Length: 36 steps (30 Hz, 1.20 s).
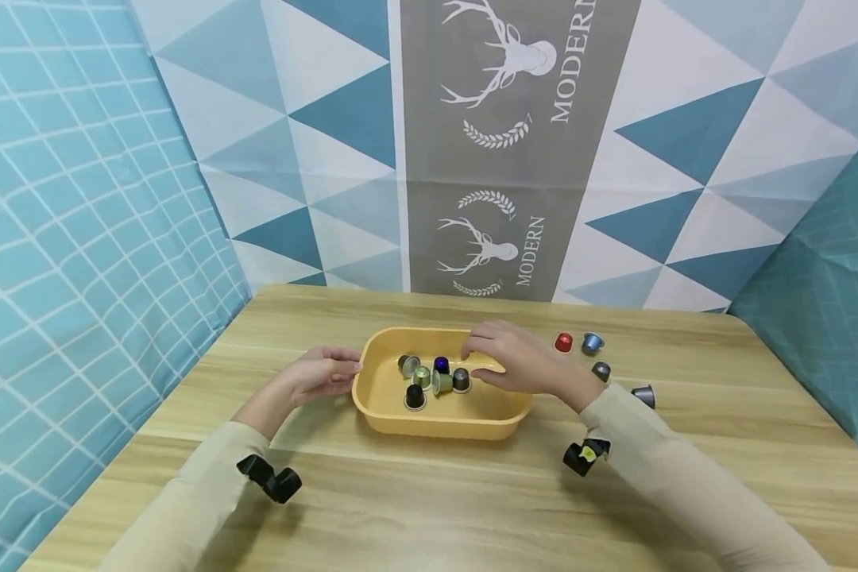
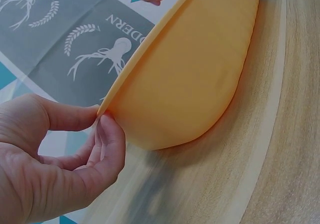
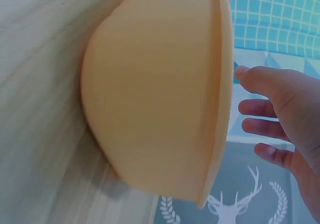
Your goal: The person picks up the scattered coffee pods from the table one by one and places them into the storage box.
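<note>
A yellow plastic bin [image 1: 436, 425] stands on the table with several coffee capsules in it, among them a black capsule [image 1: 415, 396], a blue-purple capsule [image 1: 441, 365] and a dark grey capsule [image 1: 461, 380]. My left hand [image 1: 322, 372] pinches the bin's left rim between thumb and fingers, as the left wrist view shows. Over the right part of the bin is my right hand [image 1: 511, 357], its fingers spread apart with nothing between them. In the right wrist view the thumb and fingertips [image 3: 250, 109] appear just past the rim; the bin wall hides the capsules there.
Right of the bin lie several more capsules: a red capsule [image 1: 563, 342], a blue capsule [image 1: 592, 343], a dark capsule [image 1: 601, 371] and a grey capsule [image 1: 644, 396] near the right sleeve. A patterned cloth [image 1: 343, 159] hangs behind the wooden table [image 1: 415, 500].
</note>
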Each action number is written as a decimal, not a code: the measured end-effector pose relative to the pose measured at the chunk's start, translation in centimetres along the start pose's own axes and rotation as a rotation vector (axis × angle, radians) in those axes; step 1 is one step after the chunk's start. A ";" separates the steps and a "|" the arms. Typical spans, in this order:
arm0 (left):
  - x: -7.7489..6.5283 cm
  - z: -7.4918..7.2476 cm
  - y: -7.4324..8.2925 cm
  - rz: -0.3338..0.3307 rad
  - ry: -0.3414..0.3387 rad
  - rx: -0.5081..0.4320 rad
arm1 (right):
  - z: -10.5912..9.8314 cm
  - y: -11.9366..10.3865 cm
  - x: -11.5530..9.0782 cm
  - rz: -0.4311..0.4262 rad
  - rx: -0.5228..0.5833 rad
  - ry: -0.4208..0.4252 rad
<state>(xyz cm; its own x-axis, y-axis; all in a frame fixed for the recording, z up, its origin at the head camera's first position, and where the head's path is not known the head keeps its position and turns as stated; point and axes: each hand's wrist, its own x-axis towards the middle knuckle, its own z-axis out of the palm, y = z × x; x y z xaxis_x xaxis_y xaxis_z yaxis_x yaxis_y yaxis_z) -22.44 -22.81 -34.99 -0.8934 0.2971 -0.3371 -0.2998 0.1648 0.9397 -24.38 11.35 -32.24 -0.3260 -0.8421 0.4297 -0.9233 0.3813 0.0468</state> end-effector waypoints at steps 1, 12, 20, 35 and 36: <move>0.0 0.0 0.0 0.000 -0.002 0.002 | -0.1 0.0 -0.4 0.011 -0.006 0.011; 0.3 0.0 0.1 -0.007 0.016 -0.019 | -1.5 0.7 -3.8 0.109 -0.076 0.072; 0.3 0.4 -0.1 0.037 0.055 0.054 | -2.5 1.4 -6.6 0.178 -0.088 0.118; 0.3 0.4 0.0 0.060 0.070 0.119 | -3.4 2.6 -10.8 0.279 -0.134 0.098; 0.3 0.4 0.0 0.066 0.061 0.114 | -3.5 2.7 -11.1 0.287 -0.137 0.095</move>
<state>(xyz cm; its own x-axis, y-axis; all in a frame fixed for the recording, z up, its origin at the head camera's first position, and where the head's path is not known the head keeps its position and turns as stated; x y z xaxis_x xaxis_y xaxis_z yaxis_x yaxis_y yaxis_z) -22.59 -22.38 -35.11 -0.9294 0.2540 -0.2678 -0.2031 0.2537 0.9457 -22.54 23.05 -33.75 -0.5423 -0.6560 0.5250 -0.7585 0.6510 0.0300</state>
